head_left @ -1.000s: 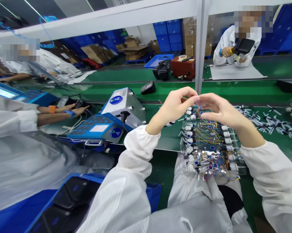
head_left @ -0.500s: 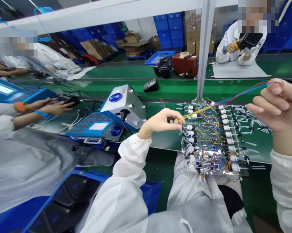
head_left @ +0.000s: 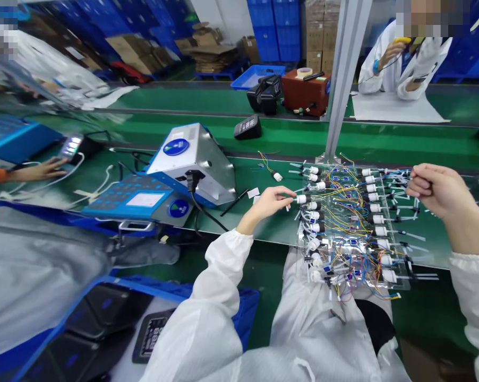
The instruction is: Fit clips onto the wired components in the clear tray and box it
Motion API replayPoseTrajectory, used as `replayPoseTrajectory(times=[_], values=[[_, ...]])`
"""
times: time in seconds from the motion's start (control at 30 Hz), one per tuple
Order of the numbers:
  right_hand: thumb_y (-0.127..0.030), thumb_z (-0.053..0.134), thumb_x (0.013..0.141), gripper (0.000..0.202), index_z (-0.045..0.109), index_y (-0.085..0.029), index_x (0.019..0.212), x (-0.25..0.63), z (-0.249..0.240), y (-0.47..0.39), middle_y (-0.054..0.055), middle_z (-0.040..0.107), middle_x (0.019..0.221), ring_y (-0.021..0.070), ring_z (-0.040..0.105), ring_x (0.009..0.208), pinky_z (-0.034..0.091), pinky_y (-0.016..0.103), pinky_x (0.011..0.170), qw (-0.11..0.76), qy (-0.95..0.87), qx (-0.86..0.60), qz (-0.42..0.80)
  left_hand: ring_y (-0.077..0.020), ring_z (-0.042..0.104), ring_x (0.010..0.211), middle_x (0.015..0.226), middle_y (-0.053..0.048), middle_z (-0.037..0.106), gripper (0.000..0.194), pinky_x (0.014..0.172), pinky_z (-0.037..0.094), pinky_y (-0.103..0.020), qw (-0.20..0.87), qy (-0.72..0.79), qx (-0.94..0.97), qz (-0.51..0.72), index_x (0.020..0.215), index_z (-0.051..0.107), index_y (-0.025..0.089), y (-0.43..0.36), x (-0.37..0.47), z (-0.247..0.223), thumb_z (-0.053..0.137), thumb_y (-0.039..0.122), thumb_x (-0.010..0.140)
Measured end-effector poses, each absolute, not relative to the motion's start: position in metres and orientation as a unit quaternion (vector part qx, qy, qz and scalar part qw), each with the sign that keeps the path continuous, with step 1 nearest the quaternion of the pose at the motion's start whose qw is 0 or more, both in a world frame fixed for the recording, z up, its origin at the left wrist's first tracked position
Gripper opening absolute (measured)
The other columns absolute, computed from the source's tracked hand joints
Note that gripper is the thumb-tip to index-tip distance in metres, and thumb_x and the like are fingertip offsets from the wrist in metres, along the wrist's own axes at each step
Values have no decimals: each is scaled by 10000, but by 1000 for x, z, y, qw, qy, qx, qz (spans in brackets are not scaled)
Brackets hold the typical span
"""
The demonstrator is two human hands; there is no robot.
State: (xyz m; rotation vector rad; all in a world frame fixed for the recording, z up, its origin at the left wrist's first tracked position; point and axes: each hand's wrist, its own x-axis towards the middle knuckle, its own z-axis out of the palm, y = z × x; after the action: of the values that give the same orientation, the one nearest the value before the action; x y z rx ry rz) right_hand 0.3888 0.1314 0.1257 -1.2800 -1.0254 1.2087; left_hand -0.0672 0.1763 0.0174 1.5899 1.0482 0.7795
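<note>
A clear plastic tray [head_left: 353,244] carries two columns of white cylindrical parts with black ends, coloured wires and pale ties. At its left column, my left hand [head_left: 272,202] pinches the pale tie end of a white cylindrical part [head_left: 303,199]. My right hand [head_left: 434,187] is closed above the tray's right side, its fingertips at thin coloured wires [head_left: 399,171] that run left toward the right column. Another white part with yellow wires [head_left: 277,175] lies on the green table, behind my left hand.
A metal device [head_left: 197,164] and a blue panel with a screen [head_left: 139,200] stand left of my left hand. A metal post [head_left: 341,79] rises behind the tray. Co-workers sit at far right and left. A blue bin [head_left: 104,278] holds black cases.
Both hands have lowered; the raised wires between them are now down at the tray. The white part by my left hand now lies in the left column. The co-worker's black device at left has shifted left.
</note>
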Motion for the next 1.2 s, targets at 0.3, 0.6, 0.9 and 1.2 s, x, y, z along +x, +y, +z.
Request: replayPoseTrajectory(times=[0.3,0.6,0.9,1.2], values=[[-127,782,690,117,674,-161,717,395,102,145,29,542,621,88,402,512,256,290,511,606,-376,-573,403,-245,751,1087,1243,-150,763,486,927,619,-352,619,372,553,416,1208,765,148,182,-48,-16,882,294,760],[-164,843,697,272,663,-198,897,341,118,152,-3,604,652,144,591,546,456,337,572,675,-484,-509,228,-84,613,534,1074,-113,792,265,495,473,-243,435,379,581,575,915,803,160,189,-8,-27,792,424,888],[-320,917,670,415,612,-211,930,197,40,161,16,717,913,141,677,665,552,288,593,505,-525,-464,504,-206,720,981,988,-77,774,181,932,559,-373,406,306,620,598,956,797,206,195,15,-27,762,380,927],[-412,723,930,282,781,-257,1158,206,5,167,51,712,950,171,657,745,583,365,704,558,-574,-482,356,-133,642,711,803,-35,730,264,704,514,-269,459,354,586,566,900,798,170,190,16,-34,786,433,895]])
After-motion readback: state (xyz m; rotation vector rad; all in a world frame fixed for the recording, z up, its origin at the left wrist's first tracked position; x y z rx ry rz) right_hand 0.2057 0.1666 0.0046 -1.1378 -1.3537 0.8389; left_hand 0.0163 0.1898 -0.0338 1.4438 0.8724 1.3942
